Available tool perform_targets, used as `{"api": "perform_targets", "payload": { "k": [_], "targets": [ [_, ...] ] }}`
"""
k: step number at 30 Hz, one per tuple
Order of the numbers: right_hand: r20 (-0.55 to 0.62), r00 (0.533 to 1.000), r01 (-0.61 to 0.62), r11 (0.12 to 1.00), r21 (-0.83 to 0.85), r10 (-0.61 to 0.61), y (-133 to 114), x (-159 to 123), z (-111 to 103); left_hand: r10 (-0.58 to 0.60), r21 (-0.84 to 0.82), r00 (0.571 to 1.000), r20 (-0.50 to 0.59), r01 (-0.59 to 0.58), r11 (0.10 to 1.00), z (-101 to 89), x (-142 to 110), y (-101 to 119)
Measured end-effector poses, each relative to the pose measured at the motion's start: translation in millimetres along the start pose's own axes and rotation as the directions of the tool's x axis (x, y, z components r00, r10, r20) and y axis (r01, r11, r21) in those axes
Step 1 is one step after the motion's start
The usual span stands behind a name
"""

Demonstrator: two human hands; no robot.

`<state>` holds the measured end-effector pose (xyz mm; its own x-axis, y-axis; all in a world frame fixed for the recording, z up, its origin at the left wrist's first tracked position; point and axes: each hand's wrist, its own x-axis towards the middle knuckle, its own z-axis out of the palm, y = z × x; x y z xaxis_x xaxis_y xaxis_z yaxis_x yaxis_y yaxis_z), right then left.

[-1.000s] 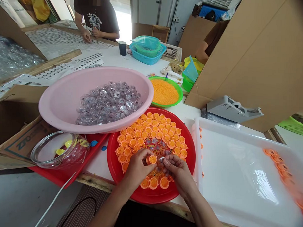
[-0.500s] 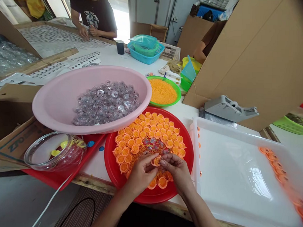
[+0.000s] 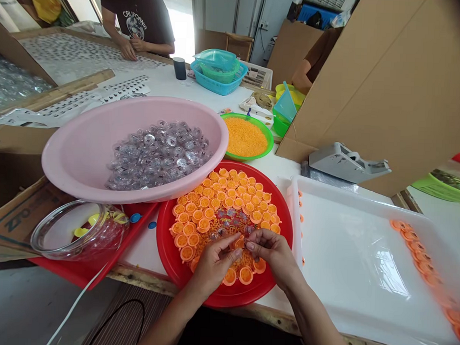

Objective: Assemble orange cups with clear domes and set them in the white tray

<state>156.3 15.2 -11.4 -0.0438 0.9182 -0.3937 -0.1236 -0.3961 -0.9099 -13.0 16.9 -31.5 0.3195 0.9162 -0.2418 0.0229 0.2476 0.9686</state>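
Over the front of a round red tray (image 3: 285,209), my left hand (image 3: 213,265) pinches a small orange plastic cup (image 3: 238,242) between thumb and fingers. Close against it on the right, my right hand (image 3: 274,254) has its thumb and fingertips pressed together; whatever they hold is too small to make out. Many similar orange cups (image 3: 203,225) with little side tabs lie around the tray, filled with orange beads. Loose beads and some clear discs (image 3: 231,213) are in the tray's middle, partly hidden by my hands.
A pink basin (image 3: 76,152) of clear discs overhangs the tray's back left. Behind stands a green bowl (image 3: 246,138) of orange beads. At right, a white tray (image 3: 343,257) has orange pieces along its sides. A tape dispenser (image 3: 347,164), glass jar (image 3: 67,232) and co-worker (image 3: 140,23) are around.
My right hand's fingertips have drawn slightly away from the orange cup, to the right. My left hand still holds the cup. The view has shifted a little.
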Motion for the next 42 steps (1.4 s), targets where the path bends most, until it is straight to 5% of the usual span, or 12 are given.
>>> {"api": "perform_targets", "payload": {
  "k": [8, 14, 18, 27, 31, 38, 42],
  "targets": [
    [-0.126, 0.989, 0.044, 0.976, -0.214, -0.072, 5.2, 1.1, 3.4, 0.020, -0.016, 0.999, -0.040, -0.020, 1.000, 4.3, 0.0, -1.9],
    [-0.100, 0.994, 0.027, 0.977, -0.213, -0.050, 0.9, 1.5, 6.0, 0.028, -0.008, 0.999, -0.030, -0.028, 1.000, 5.0, 0.6, -3.6],
    [-0.150, 0.975, 0.099, 0.923, -0.372, -0.166, 3.6, -0.4, 6.4, 0.036, -0.025, 0.998, -0.049, -0.038, 0.999, 7.6, 0.2, -0.5],
    [-0.140, 0.948, 0.167, 0.820, -0.547, -0.287, 11.2, -4.6, 15.8, -0.021, -0.337, 0.995, -0.101, -0.015, 0.941, 13.5, -1.6, 5.3],
    [-0.135, 0.899, 0.254, 0.745, -0.616, -0.417, 12.6, -10.6, 23.0, -0.091, -0.495, 0.989, -0.119, 0.020, 0.869, 14.2, -2.5, 4.2],
    [-0.105, 0.874, 0.352, 0.766, -0.538, -0.475, 4.3, -19.9, 26.8, -0.124, -0.655, 0.992, 0.004, 0.096, 0.749, 11.3, -7.2, 15.1],
    [-0.139, 0.882, 0.337, 0.809, -0.481, -0.450, 9.2, -19.5, 30.0, -0.117, -0.635, 0.990, -0.079, 0.040, 0.771, 14.0, -6.1, 13.2]
  ]
}}
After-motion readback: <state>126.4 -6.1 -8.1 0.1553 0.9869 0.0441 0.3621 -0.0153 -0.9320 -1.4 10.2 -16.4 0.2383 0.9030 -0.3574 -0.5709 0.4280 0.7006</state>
